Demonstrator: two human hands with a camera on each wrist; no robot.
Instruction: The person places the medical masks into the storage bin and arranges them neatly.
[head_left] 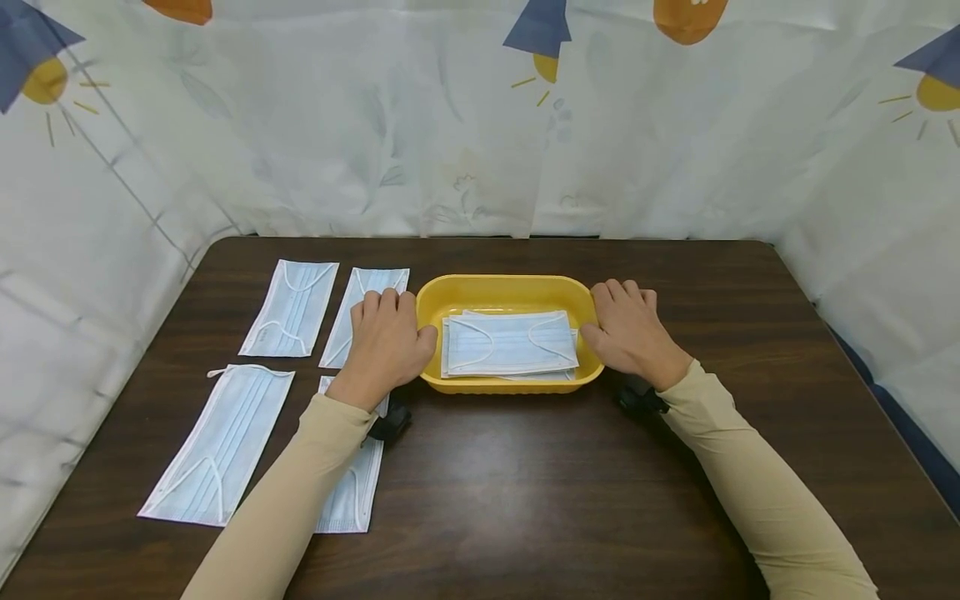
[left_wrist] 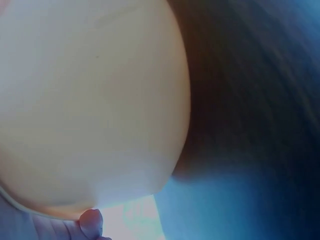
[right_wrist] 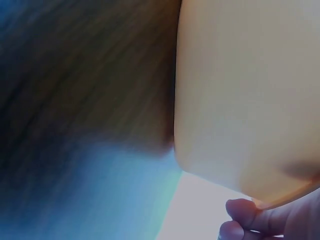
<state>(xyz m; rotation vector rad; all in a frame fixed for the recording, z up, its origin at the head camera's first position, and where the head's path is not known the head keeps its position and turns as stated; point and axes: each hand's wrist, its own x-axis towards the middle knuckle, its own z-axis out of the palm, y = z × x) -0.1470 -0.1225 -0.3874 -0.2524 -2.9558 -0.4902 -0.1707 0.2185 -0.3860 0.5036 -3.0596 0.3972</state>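
A yellow plastic tray (head_left: pixel 504 289) is in the middle of the head view, with a small stack of pale blue face masks (head_left: pixel 513 343) inside. My left hand (head_left: pixel 384 340) grips the tray's left end at the rim, while my right hand (head_left: pixel 632 330) holds the right end. Both wrist views are filled largely by the tray's outer wall (left_wrist: pixel 100 110), which looks washed out. Fingertips (right_wrist: pixel 242 212) show at the rim low in the right wrist view. How far each hand's fingers curl under the rim is partly hidden.
Several more face masks (head_left: pixel 225 446) lie flat on the left side of the dark wooden table (head_left: pixel 517 492). My left forearm crosses over one of them (head_left: pixel 352 492). A white patterned curtain (head_left: pixel 465 142) hangs behind the table's far edge and along both sides.
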